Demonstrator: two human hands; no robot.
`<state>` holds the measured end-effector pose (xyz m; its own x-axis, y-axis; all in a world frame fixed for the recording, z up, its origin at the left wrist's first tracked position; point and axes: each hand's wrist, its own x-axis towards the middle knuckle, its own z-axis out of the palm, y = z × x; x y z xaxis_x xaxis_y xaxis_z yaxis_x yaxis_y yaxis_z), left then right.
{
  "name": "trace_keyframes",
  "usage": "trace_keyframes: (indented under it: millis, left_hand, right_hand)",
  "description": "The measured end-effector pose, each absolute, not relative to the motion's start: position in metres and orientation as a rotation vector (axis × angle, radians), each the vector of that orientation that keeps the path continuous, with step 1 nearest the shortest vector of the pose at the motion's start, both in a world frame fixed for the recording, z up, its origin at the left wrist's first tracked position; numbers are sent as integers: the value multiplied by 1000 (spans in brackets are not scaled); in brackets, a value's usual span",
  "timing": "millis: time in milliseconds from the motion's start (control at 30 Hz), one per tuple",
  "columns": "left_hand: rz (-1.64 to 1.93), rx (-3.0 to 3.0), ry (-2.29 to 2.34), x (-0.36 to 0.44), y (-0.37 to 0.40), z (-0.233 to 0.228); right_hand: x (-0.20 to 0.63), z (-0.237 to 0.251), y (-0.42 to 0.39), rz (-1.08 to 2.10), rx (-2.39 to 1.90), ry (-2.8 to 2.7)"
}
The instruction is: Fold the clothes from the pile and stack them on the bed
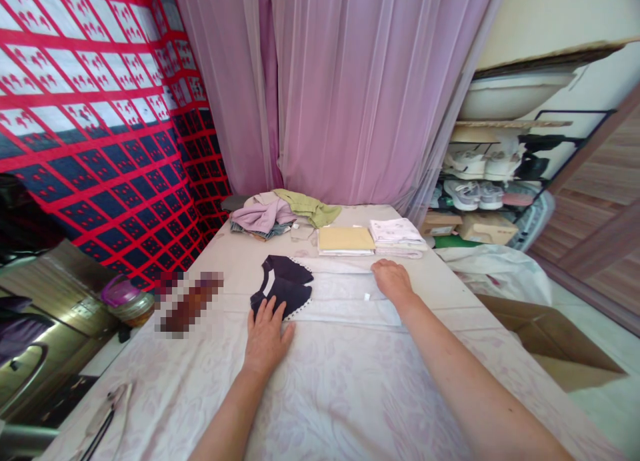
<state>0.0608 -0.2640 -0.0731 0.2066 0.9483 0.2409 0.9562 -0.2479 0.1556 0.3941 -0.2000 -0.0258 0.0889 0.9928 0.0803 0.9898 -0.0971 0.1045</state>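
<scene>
A top (345,289) with a dark navy yoke and a pale body lies flat on the patterned sheet (340,388). It is stretched sideways, its neck to the left, with a white label inside and dotted trim along the yoke. My left hand (269,334) rests on the near edge of the navy part, fingers spread. At the far right end of the pale body, my right hand (393,280) has its fingers curled over the edge of the cloth. Behind the top sit a folded yellow cloth (346,239) and folded white printed cloths (397,232).
Loose clothes, including a green garment (310,206) and a mauve one (263,211), lie heaped at the back left. Eyeglasses (107,408) lie near left. An open cardboard box (550,341) and a shoe rack (480,194) stand to the right. A purple-lidded jar (127,301) is left.
</scene>
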Motion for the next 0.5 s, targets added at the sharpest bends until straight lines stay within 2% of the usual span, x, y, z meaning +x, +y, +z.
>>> trace_keyframes:
  millis: [333,500]
  left_hand:
    - [-458,-2404,-1898,61,-264,-75]
    - [-428,-2415,-1909,61,-264,-74]
  right_hand:
    - [374,-39,-206,162,2302,2204]
    - [358,-50,-200,-233,2080,2362]
